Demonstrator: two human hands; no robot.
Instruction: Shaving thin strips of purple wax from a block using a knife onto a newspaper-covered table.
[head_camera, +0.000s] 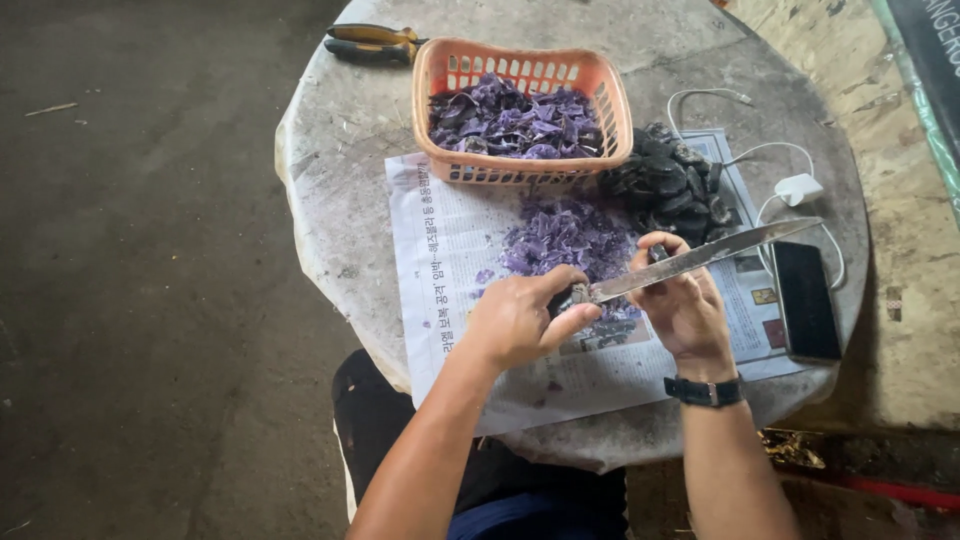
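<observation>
I see my left hand (520, 320) wrapped around the dark handle of a long steel-bladed knife (700, 257), its grip pressed tight on the handle, the blade running up and to the right across my right hand (685, 305). The right hand's fingers pinch a small dark, rough lump (657, 253) right against the blade, over the middle of the sheet of printed newspaper (450, 250) that covers the near half of the round, stained grey worktop (330, 150).

I judge the lump to be light, hard and rather brittle, with an uneven surface that gives a fair hold but could crumble or slip under the edge; it is best held by its sides, fingertips kept back from the blade. The knife looks stiff and moderately heavy, and belongs held by the handle only.

The lump is blackish outside; the loose purple flakes (570, 235) heaped on the paper just beyond my hands suggest a purple inside, though I cannot tell that from the lump itself. A pile of similar black lumps (670, 180) sits toward the right edge, touching an orange slotted plastic basket (520, 62) of purple pieces at the far side. A black phone (805, 300) lies at the right edge, with a white charger and cable (797, 187) beyond it, and yellow-handled pliers (370, 42) at the far edge.
</observation>
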